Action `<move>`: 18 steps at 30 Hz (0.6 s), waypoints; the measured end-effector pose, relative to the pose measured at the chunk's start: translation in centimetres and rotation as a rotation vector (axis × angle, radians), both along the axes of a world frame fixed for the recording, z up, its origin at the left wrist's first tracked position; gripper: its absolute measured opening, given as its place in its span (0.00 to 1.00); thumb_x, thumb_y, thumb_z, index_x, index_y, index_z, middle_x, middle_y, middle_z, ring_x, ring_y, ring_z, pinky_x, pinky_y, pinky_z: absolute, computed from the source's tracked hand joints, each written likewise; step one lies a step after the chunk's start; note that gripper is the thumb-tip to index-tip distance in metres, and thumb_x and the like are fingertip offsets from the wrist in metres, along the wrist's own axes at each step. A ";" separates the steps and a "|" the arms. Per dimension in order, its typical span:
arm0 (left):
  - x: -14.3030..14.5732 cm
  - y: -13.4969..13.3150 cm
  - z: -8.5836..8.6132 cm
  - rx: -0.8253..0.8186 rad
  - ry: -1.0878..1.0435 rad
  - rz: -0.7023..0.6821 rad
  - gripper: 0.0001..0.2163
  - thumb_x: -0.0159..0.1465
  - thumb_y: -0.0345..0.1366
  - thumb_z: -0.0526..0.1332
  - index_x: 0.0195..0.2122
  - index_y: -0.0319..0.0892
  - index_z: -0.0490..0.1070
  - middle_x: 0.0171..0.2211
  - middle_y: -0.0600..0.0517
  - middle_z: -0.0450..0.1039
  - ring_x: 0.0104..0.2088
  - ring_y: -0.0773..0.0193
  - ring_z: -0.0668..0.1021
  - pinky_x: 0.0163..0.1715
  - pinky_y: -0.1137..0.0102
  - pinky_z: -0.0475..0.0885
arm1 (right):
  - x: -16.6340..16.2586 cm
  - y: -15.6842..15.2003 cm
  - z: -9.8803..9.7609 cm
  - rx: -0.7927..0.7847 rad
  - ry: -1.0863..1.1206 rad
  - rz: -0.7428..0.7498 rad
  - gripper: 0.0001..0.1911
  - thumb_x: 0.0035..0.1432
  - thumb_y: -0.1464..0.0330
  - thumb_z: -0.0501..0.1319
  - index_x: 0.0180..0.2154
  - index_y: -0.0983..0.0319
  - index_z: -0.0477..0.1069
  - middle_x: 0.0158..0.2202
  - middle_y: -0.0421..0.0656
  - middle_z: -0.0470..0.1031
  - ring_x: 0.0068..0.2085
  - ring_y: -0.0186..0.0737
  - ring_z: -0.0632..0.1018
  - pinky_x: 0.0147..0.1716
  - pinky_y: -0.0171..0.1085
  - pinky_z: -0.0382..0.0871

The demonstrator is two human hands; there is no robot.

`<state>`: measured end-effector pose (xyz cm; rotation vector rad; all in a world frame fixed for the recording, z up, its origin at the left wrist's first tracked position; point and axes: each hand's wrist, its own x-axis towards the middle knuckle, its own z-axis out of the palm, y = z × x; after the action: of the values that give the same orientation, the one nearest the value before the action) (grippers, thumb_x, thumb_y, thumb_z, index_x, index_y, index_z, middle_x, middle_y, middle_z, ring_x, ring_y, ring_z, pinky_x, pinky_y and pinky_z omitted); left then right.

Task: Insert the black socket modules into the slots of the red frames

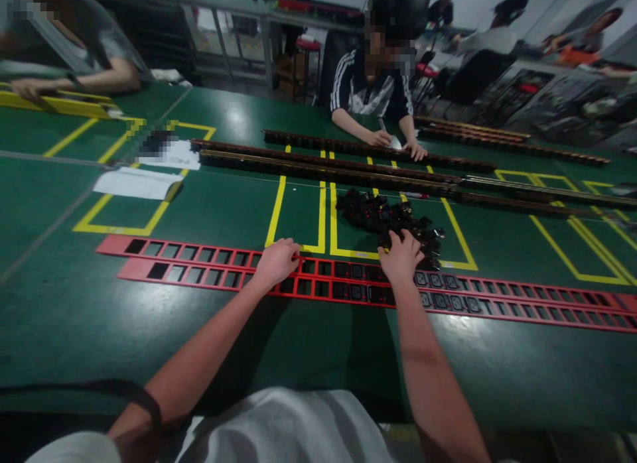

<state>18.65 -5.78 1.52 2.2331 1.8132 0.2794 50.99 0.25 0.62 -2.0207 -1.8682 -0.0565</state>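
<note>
Two long red slotted strips (pixel 311 288) lie side by side on the green table in front of me. Black power sockets (pixel 436 281) sit in several of their openings near the middle, while many others are bare slots. My left hand (pixel 277 263) rests at the far strip, left of the sockets. Its fingers are curled together, and whatever they hold is hidden. Beyond the strips lies a heap of loose black sockets (pixel 381 213). At its near edge is my right hand (pixel 401 256), fingers spread and bent down towards the sockets, with no socket visibly gripped.
Long dark rails (pixel 328 168) cross the table beyond the heap. A person (pixel 371 91) across the table has both hands near one rail. White papers (pixel 137 183) lie at left, near another person's arm (pixel 107 78) and a yellow strip (pixel 60 103). Yellow tape (pixel 279 211) marks the tabletop.
</note>
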 end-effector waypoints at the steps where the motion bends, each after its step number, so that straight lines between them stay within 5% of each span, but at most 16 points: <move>1: 0.0 0.0 0.0 -0.002 0.002 0.002 0.03 0.63 0.31 0.60 0.34 0.43 0.73 0.36 0.48 0.74 0.41 0.57 0.75 0.33 0.66 0.67 | -0.1 0.1 -0.2 -0.006 -0.001 -0.009 0.23 0.55 0.68 0.60 0.54 0.61 0.71 0.65 0.58 0.61 0.61 0.66 0.60 0.54 0.65 0.56; 8: -0.1 -0.1 -0.2 0.016 -0.007 -0.013 0.04 0.63 0.30 0.59 0.34 0.43 0.73 0.37 0.48 0.74 0.40 0.57 0.75 0.32 0.67 0.66 | 0.1 -0.2 -0.6 0.022 0.018 0.170 0.11 0.55 0.71 0.60 0.42 0.58 0.71 0.61 0.48 0.71 0.64 0.56 0.62 0.62 0.66 0.42; 13: -0.1 0.0 -0.3 0.003 0.036 0.000 0.04 0.63 0.31 0.60 0.35 0.44 0.74 0.38 0.47 0.75 0.42 0.56 0.76 0.34 0.66 0.67 | 0.1 -0.5 -0.4 -0.012 0.083 0.365 0.05 0.57 0.71 0.59 0.35 0.57 0.72 0.51 0.46 0.78 0.57 0.51 0.72 0.64 0.60 0.46; 18: 0.0 0.0 -0.1 -0.021 0.021 0.003 0.03 0.63 0.32 0.61 0.36 0.44 0.74 0.38 0.48 0.75 0.43 0.56 0.76 0.35 0.66 0.67 | 0.2 0.3 -0.7 -0.152 0.181 0.548 0.22 0.57 0.72 0.59 0.54 0.59 0.71 0.60 0.49 0.71 0.61 0.50 0.71 0.61 0.54 0.61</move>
<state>18.69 -5.74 1.43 2.2274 1.8211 0.2368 51.20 0.50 -0.04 -1.4710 -2.2838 0.4116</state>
